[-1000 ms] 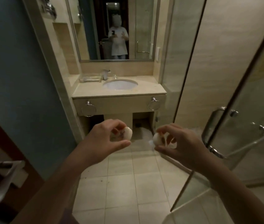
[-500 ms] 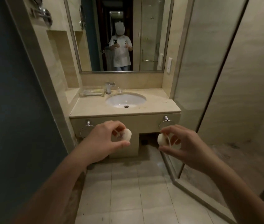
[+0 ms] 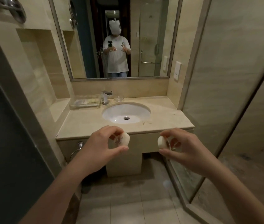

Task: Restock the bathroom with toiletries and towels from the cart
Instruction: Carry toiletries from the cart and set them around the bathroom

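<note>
1. One counter (image 3: 82, 125) lies straight ahead, beyond both hands; its tray (image 3: 86, 103) sits back-left, nearer our left side.
2. Our left hand (image 3: 100, 147) pinches the left soap (image 3: 123, 139); our right hand (image 3: 186, 147) pinches the right soap (image 3: 162, 142), level and apart.
3. Reddish print marks the left soap; we cannot read it.

Two bare hands raised level, each pinching something small.

The left hand (image 3: 102, 147) extends from the lower left on a bare forearm, fingers (image 3: 117, 129) curled over and thumb under a white disc (image 3: 122, 139) at their tips. The right hand (image 3: 184, 151) mirrors it from the lower right, pinching a second white disc (image 3: 161, 142) just left of its fingers. The two hands face each other, apart.
</note>
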Demonstrator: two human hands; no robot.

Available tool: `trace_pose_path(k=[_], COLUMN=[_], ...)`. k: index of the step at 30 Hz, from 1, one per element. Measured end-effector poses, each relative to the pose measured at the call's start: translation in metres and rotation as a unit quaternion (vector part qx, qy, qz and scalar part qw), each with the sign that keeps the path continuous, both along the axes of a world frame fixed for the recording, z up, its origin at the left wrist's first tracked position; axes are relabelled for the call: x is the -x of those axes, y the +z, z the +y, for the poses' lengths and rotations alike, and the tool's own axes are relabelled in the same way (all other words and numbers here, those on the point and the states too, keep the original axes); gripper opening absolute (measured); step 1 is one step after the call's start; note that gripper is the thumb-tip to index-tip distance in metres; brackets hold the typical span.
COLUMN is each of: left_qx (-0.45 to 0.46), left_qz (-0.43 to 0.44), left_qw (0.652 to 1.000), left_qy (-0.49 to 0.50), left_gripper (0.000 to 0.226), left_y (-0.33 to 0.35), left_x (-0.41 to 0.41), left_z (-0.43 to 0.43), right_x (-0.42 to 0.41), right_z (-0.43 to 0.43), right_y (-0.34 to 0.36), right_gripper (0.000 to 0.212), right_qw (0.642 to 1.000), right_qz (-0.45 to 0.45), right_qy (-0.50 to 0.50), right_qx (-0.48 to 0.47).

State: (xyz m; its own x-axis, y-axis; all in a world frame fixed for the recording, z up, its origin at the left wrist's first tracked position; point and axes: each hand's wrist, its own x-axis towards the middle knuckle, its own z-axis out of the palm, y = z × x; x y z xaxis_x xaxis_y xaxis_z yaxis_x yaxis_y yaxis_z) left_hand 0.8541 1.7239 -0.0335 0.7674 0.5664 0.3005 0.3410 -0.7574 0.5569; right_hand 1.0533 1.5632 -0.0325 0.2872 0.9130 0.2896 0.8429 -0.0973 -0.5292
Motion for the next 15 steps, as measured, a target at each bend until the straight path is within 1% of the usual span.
trace_pose_path(k=[5,10,15], left_qx=[0.003,0.020,0.010], left_qz=[0.017,0.017,0.016], left_qw=[1.000,0.997,0.996], left_qy=[0.020,0.069,0.087], left_gripper=[0.036,0.033,0.032], left_y=[-0.011,-0.011,-0.009], left_x=[-0.061,-0.130,-0.180], left_z=[0.073,0.148,0.211], right_x=[-0.070,-0.153,-0.213], right_z=[0.079,0.167,0.243], right_y=[-0.012,-0.011,-0.012], right_gripper=[0.040,0.037,0.036], right_qw=[1.000,0.999,0.998], right_qz=[0.015,0.020,0.032], right_qy=[0.017,0.038,0.055], right_qx=[-0.002,0.012,0.003])
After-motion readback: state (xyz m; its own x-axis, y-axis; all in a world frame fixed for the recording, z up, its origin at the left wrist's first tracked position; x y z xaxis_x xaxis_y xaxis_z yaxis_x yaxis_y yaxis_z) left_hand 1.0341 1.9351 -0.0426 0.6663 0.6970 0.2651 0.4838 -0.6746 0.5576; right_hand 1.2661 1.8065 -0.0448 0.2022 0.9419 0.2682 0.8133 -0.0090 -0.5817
